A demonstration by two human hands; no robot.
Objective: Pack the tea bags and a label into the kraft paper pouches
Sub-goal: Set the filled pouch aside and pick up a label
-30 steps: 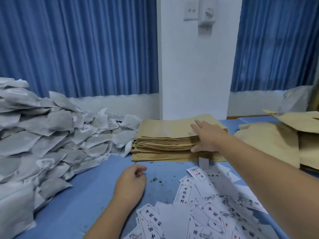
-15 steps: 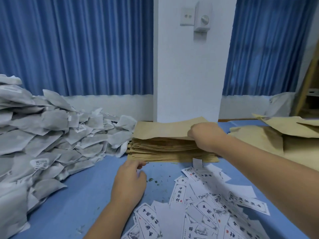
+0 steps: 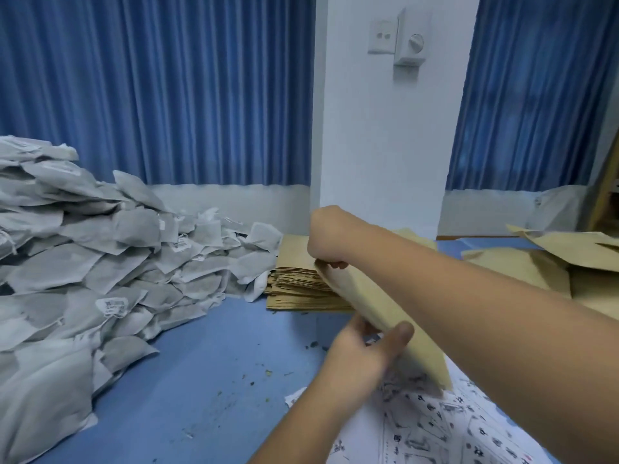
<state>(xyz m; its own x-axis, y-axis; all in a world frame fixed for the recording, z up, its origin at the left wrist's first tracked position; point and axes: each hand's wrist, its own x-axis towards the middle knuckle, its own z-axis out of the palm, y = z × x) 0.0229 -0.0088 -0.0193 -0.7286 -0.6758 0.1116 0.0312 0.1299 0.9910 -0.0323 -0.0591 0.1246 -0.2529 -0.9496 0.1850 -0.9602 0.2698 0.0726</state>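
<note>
Head camera view: we look down at 2 bare hands holding 1 kraft pouch (image 3: 378, 306) between them, lifted clear of the blue desk (image 3: 217, 363).

The right hand (image 3: 330, 239), the farther one, has its fingers curled into a pinch on the pouch's far end. The left hand (image 3: 365, 353), nearer us, grips the pouch's lower half, with the thumb pressed on the front face and the fingers tucked behind. We judge that this 2-handed hold steadies the flat pouch so its mouth can be worked open. Whether it is open yet, we cannot tell.

Just beyond and below the right hand sits the stack of pouches (image 3: 298, 286), flat and within easy reach. Left of both hands, a large heap of grey tea bags (image 3: 100, 262) slopes down to the desk, near enough for the left hand to draw from. Beneath and to the right of the left hand, printed white labels (image 3: 435, 423) lie scattered, and the pouch's lower corner hangs just above them. Beyond the right forearm lie more loose pouches (image 3: 536, 272); we cannot tell if they are filled.

We see no tea bag or label in either hand, so packing this pouch seems barely begun.
</note>
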